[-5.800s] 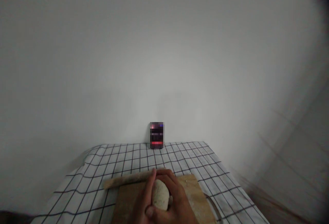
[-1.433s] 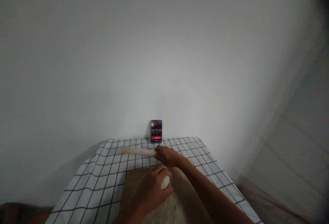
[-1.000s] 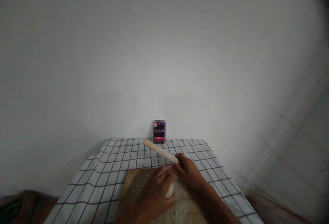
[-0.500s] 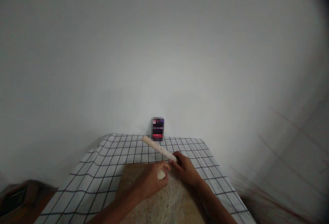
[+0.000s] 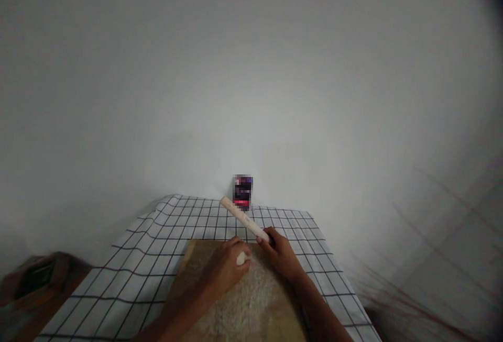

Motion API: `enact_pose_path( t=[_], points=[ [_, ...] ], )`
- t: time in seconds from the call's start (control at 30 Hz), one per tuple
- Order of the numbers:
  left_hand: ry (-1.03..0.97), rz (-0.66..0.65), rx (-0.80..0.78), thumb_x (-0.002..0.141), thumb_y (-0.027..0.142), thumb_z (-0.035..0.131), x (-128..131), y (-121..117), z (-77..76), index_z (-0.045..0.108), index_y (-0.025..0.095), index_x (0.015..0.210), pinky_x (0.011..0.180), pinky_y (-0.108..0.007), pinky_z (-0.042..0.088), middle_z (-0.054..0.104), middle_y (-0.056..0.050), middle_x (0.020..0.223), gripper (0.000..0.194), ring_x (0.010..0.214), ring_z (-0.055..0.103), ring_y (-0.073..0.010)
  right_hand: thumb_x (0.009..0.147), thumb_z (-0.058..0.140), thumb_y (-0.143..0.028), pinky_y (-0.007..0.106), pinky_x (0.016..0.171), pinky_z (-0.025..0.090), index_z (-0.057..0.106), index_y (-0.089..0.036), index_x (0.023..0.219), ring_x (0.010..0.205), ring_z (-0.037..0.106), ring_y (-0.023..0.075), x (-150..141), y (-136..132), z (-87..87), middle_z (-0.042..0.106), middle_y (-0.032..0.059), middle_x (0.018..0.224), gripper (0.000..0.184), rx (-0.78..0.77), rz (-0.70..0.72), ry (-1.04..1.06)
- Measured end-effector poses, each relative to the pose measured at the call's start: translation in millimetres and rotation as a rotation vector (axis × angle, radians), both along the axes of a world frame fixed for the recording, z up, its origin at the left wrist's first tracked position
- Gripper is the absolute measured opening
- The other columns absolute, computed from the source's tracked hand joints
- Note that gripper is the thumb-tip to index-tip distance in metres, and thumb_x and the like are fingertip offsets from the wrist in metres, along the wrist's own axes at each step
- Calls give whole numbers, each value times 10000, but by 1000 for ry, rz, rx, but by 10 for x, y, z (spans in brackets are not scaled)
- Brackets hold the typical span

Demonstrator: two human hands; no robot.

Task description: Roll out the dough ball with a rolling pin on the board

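The pale lump of dough (image 5: 241, 258), a few moments ago cupped between both my palms, is now in my left hand (image 5: 228, 267) alone. My fingers curl round it, thumb below, pinching it loosely over the far part of the wooden board (image 5: 251, 305). The rolling pin (image 5: 245, 220) has come away from its place along the board's far side, and my right hand (image 5: 281, 253) is closed round its near end. It slants off toward ten o'clock, its far tip overlapping the lower edge of the blurred phone-like device (image 5: 242, 191) in my view. So both my hands are occupied, one thing in each.

That device leans upright at twelve o'clock against the pale wall (image 5: 275, 96), on the checked cloth (image 5: 137, 268). A boxy thing with a dark panel (image 5: 37, 282) sits low at nine o'clock, beyond the cloth. My left fingers hide most of the dough, and in this dim light I can't be sure whether it touches the board. My right forearm covers part of the board's three o'clock edge.
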State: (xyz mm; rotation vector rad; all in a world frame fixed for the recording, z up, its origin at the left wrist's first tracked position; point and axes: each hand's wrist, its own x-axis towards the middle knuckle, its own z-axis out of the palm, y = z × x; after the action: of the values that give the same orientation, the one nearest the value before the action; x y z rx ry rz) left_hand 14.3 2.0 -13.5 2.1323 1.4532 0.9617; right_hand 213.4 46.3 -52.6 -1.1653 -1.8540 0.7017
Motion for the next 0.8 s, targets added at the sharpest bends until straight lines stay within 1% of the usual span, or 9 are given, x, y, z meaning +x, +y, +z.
enact_pose_path(
  t=[0.07, 0.13, 0.2, 0.27, 0.37, 0.47, 0.6, 0.7, 0.8],
  points=[
    [-111, -1, -24, 681, 259, 639, -28, 22, 22, 660, 255, 773, 696, -303, 497, 674, 32, 781, 94, 755, 628, -192, 954, 527, -538, 259, 580, 369, 616, -204, 969, 645, 504, 156, -1, -7, 8, 572, -19, 710, 345, -3, 3, 19],
    [-192, -53, -35, 697, 272, 623, -67, 24, 14, 667, 255, 796, 726, -304, 503, 698, 37, 785, 110, 777, 634, -197, 958, 523, -536, 260, 592, 373, 618, -201, 969, 663, 508, 158, 0, -11, 15, 578, -14, 726, 348, -3, 6, 24],
    [-206, -114, -27, 707, 283, 621, -110, 10, -32, 662, 268, 797, 760, -306, 503, 708, 49, 805, 100, 804, 637, -197, 960, 525, -531, 260, 598, 371, 621, -198, 969, 673, 510, 158, 3, -10, 14, 581, -12, 739, 346, 3, 13, 22],
    [-150, -145, -12, 718, 283, 618, -145, -5, -97, 647, 282, 790, 764, -305, 504, 705, 58, 810, 78, 811, 636, -195, 959, 529, -531, 258, 594, 365, 624, -197, 968, 664, 505, 153, 8, -5, 7, 571, -18, 731, 348, 6, 21, 23],
    [-28, -142, 45, 741, 258, 601, -160, -25, -157, 616, 295, 798, 735, -287, 504, 684, 61, 823, 70, 805, 630, -178, 959, 535, -533, 256, 590, 364, 622, -195, 968, 650, 498, 148, 14, 1, -6, 558, -26, 717, 350, 9, 21, 30],
    [88, -119, 139, 746, 235, 601, -135, -66, -129, 592, 299, 794, 747, -286, 498, 666, 56, 826, 80, 829, 620, -174, 951, 553, -522, 257, 594, 372, 623, -191, 980, 652, 503, 148, 15, -1, -11, 562, -25, 722, 339, 15, 15, 32],
    [217, -113, 215, 808, 299, 551, -131, -140, -49, 579, 301, 824, 768, -326, 493, 660, 31, 856, 32, 873, 608, -199, 951, 550, -523, 259, 600, 380, 632, -188, 979, 674, 515, 155, 5, -11, -6, 584, -14, 745, 346, 15, 13, 42],
    [234, -124, 208, 792, 352, 578, -190, -155, -47, 571, 306, 880, 798, -339, 484, 651, 28, 923, 99, 921, 589, -210, 953, 549, -528, 261, 604, 381, 633, -187, 974, 673, 513, 154, 0, -18, -5, 583, -14, 752, 351, 30, 11, 48],
    [221, -133, 134, 710, 410, 664, -258, -120, -93, 558, 315, 958, 822, -365, 473, 646, 24, 994, 286, 954, 574, -235, 951, 554, -536, 258, 588, 369, 627, -190, 961, 652, 501, 148, 9, -17, -17, 563, -24, 727, 354, 31, 12, 39]
  ],
)
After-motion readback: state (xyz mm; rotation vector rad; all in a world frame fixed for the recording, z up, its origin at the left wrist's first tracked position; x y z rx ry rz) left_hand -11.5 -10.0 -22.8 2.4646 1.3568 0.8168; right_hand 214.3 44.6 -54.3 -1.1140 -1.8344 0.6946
